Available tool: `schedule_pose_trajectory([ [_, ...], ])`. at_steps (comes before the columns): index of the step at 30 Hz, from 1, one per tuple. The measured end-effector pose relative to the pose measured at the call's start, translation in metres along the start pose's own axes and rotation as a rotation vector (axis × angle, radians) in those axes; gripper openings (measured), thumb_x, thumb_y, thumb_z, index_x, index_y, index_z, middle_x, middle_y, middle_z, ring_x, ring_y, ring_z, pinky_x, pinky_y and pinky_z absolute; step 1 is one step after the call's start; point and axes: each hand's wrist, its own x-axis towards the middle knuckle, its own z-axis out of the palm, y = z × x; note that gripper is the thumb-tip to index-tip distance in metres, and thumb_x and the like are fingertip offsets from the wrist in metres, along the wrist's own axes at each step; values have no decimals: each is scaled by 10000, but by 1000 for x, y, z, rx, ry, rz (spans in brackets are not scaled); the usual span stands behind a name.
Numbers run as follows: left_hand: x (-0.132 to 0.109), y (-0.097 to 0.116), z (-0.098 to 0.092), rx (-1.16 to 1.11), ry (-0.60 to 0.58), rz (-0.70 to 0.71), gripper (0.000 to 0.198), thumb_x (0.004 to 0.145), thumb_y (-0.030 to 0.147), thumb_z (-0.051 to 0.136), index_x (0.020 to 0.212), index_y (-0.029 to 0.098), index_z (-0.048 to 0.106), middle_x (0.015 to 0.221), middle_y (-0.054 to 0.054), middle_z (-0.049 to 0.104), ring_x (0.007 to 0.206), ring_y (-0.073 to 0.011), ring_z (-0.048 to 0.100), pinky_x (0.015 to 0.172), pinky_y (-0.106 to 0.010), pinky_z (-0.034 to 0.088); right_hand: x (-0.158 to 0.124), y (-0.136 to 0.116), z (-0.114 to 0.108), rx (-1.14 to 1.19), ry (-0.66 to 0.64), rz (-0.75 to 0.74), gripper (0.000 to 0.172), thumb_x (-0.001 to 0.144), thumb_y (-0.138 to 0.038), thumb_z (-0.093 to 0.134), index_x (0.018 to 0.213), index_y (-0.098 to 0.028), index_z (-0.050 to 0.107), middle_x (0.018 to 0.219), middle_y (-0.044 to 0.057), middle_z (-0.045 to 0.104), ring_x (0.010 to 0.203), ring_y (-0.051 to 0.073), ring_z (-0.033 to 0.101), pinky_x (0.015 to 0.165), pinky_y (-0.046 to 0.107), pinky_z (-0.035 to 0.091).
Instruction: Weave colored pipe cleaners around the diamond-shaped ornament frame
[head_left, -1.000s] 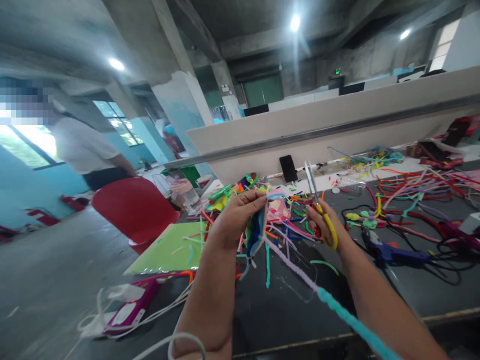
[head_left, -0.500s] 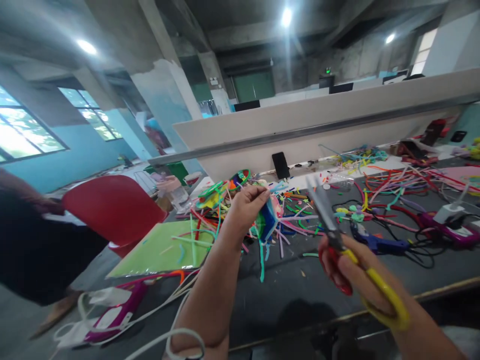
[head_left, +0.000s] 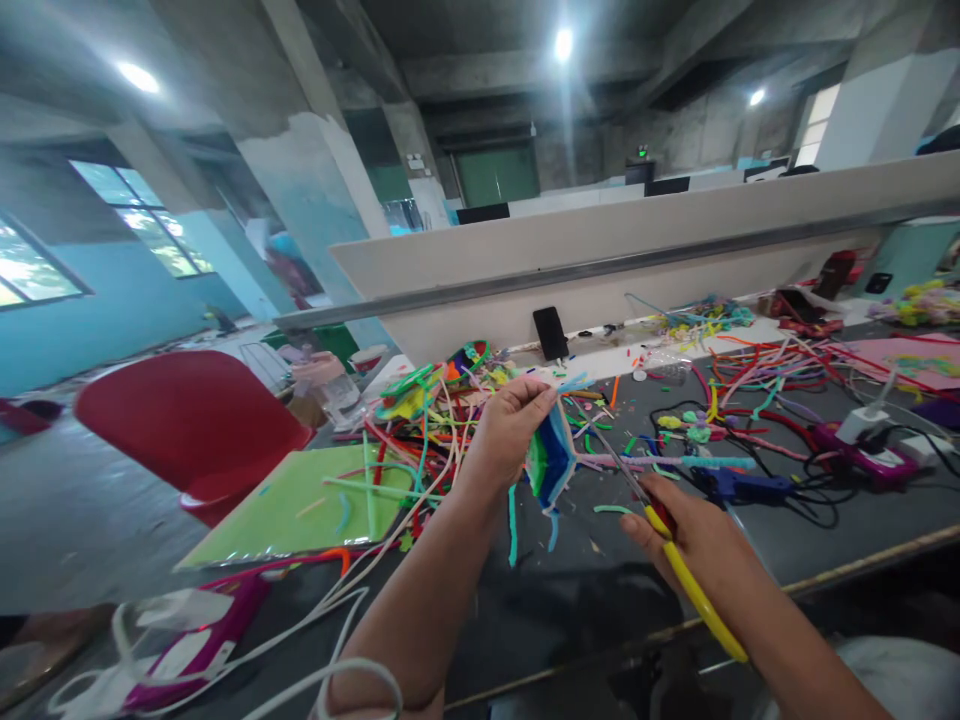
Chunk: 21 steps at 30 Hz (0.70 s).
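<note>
Right hand [head_left: 694,525] curls around yellow-handled scissors [head_left: 694,595], blades angled forward and leftward. Left hand [head_left: 510,430] pinches, thumb against fingers, the upper part of a blue-and-green fuzzy piece [head_left: 556,455] above the dark table [head_left: 547,620]; beyond, a black phone [head_left: 551,333] stands tilted before the pale partition [head_left: 600,235].

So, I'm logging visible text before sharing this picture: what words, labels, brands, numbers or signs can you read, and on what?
None can be read.
Green lit sign at the back: too small.
Left magenta power strip, right magenta power strip: pale patches, too blurred.
Scissors: no lettering visible.
</note>
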Motion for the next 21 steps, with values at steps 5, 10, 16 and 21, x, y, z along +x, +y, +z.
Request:
schedule_pose_trajectory([
  [5,-6,1,14,-119,-19,-90,272,656,347,760,711,128,608,587,23,556,515,-71,483,520,-200,375,1,-2,-1,-65,35,3,355,859,-520,465,1081,-269,581,824,21,691,667,193,648,540,255,365],
  [10,-8,-2,20,-189,-40,-97,279,672,358,753,733,134,598,591,26,560,506,-67,473,519,-198,376,2,6,5,-37,37,31,386,860,-536,447,1072,-241,575,745,19,668,626,188,630,538,258,382],
  [16,-7,-8,23,-185,-12,-28,233,674,305,746,761,140,606,627,34,567,552,-65,479,559,-189,376,2,16,8,34,48,24,445,858,-548,435,1108,-213,587,835,50,688,675,184,638,585,259,427],
  [21,-8,-11,26,-138,16,3,199,670,276,737,763,144,621,629,38,559,563,-66,469,563,-190,363,0,15,8,72,45,35,440,861,-538,441,1119,-214,593,798,44,689,658,185,636,586,261,434],
])
